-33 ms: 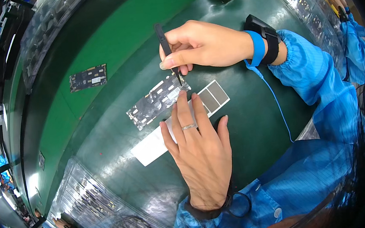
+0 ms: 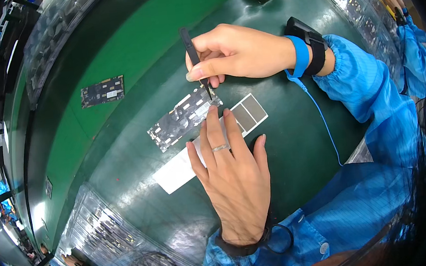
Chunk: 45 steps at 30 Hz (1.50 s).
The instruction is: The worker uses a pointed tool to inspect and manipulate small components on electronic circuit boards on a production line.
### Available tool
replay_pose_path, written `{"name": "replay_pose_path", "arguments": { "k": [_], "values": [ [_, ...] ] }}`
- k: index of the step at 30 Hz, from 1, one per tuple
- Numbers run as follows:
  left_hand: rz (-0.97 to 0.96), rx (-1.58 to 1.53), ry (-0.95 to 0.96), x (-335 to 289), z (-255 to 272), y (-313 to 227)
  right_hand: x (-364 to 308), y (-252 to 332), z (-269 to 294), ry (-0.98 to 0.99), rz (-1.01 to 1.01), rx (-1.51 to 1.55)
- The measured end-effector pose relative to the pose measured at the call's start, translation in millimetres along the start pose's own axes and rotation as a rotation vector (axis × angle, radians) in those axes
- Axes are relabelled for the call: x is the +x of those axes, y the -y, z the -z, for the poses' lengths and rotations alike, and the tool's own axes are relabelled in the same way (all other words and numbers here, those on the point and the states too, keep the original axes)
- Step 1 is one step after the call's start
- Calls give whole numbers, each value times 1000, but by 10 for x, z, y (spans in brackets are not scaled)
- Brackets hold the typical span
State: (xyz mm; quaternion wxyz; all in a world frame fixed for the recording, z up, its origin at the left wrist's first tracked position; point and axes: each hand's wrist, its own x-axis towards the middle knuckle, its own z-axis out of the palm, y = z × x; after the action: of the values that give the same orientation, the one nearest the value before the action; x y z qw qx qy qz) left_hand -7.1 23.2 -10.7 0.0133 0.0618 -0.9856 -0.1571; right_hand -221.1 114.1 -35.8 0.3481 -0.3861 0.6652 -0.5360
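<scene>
A dark circuit board (image 2: 178,120) with silvery patches lies slantwise on the green mat. My right hand (image 2: 225,54) is closed round black tweezers (image 2: 192,52), their tips down on the board's right end. My left hand (image 2: 233,177) lies palm down with its fingers spread, holding nothing. Its middle fingertips reach the board's near edge, and the palm side covers part of a white sheet (image 2: 173,173). Grey rectangular pads (image 2: 250,112) show on the sheet's right end, beyond my fingers. What lies between the tweezer tips is too small to make out.
Another dark board (image 2: 102,91) lies on the bright green strip beyond the mat. Clear plastic trays of parts (image 2: 95,218) stand at the lower left, with more trays (image 2: 352,4) at the upper right. A blue cord (image 2: 320,114) runs from my right wrist. Co-workers' hands appear at both sides.
</scene>
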Motion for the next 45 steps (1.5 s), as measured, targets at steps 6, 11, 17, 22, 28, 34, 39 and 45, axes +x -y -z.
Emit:
{"name": "replay_pose_path", "arguments": {
  "k": [6, 11, 17, 22, 28, 34, 39, 45],
  "values": [
    [27, -27, -22, 35, -9, 17, 15, 8, -3, 16, 24, -46],
    [8, 95, -34, 55, -22, 14, 4, 44, 32, 51, 37, -63],
    [42, 85, -39, 59, 11, -55, -243, 362, 129, -104, 295, -183],
    [76, -17, -20, -203, 247, -22, -537, 292, -145, -17, 112, -163],
    [36, 6, 135, -349, 89, -310, -672, 29, -45, -38, 28, -43],
    [44, 136, 105, -238, -37, -308, -622, -19, -22, -55, -28, 1],
    [52, 164, 96, -206, -133, -342, -643, -77, 38, -15, -13, 8],
    [54, 178, 81, -185, -77, -328, -565, -34, 38, -151, -108, 231]
  ]
}}
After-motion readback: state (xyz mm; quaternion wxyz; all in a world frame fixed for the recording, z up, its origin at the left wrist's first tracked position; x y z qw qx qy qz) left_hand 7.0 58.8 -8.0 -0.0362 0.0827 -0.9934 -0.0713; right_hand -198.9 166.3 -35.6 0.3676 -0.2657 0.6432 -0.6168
